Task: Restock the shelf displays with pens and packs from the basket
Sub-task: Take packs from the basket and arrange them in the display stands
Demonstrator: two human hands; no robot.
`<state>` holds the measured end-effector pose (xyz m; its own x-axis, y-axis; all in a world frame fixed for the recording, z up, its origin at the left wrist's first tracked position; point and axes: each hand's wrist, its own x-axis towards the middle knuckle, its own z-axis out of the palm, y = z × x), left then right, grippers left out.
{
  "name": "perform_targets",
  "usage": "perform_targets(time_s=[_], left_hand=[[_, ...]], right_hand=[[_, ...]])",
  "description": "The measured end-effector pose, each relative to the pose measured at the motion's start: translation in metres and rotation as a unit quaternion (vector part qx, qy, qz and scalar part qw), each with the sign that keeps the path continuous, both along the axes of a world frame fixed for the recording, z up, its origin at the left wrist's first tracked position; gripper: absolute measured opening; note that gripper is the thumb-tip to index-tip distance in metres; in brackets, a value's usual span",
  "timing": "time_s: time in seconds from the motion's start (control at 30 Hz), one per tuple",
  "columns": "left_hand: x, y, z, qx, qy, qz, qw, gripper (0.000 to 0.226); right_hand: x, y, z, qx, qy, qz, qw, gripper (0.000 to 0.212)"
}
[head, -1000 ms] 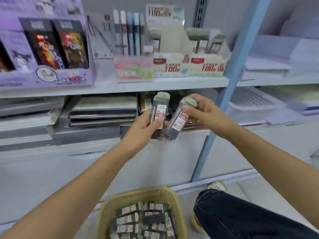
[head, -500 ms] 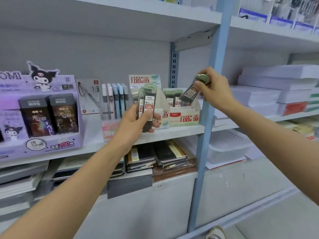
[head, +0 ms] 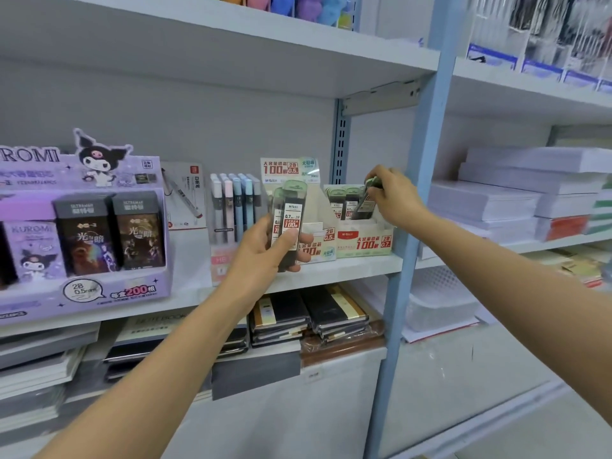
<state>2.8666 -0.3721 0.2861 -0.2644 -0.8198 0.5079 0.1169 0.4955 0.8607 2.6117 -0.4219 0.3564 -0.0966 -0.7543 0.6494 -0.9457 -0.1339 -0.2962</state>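
Hands [head: 261,250] [head: 395,197] round dark packs [head: 288,226] (green-capped)

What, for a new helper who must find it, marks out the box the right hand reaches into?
Find the blue post; on the shelf just left of it stands a cardboard box. The right hand holds a pack at its top. Its label reads 2B 0.7, while the box on its left reads 0.5.

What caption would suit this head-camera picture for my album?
Right hand holds a tilted lead pack at the 0.7 display box; left hand grips spare packs.
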Motion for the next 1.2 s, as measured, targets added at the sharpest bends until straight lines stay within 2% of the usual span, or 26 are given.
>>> perform_targets(time_s=[0.1, 0.33, 0.5, 0.67, 0.77, 0.97, 1.2], left_hand=[[0.002, 0.001, -0.001, -0.009, -0.008, 0.003, 1.000, 0.018], [-0.001, -0.001, -0.003, -0.043, -0.054, 0.036, 0.997, 0.015], [-0.002, 0.000, -0.002, -0.056, -0.076, 0.077, 0.993, 0.015], [-0.008, 0.003, 0.001, -0.054, -0.140, 0.101, 0.983, 0.018], [-0.011, 0.003, 0.002, -0.064, -0.169, 0.135, 0.974, 0.014], [-0.002, 0.004, -0.002, -0.066, -0.131, 0.149, 0.978, 0.014], [0.021, 0.002, -0.003, -0.058, -0.085, 0.180, 0.978, 0.013]], right_hand=[[0.000, 0.001, 0.001, 0.000, 0.016, 0.004, 1.000, 0.019], [-0.004, 0.028, -0.005, -0.102, -0.033, 0.095, 0.990, 0.014], [-0.004, 0.027, -0.007, -0.043, -0.120, 0.137, 0.982, 0.011], [-0.002, 0.023, -0.017, -0.008, -0.215, 0.158, 0.964, 0.025], [0.001, 0.023, -0.029, -0.009, -0.264, 0.178, 0.948, 0.020], [0.003, 0.018, -0.035, 0.021, -0.315, 0.267, 0.911, 0.017], [0.021, 0.002, -0.033, 0.049, -0.303, 0.315, 0.898, 0.022]])
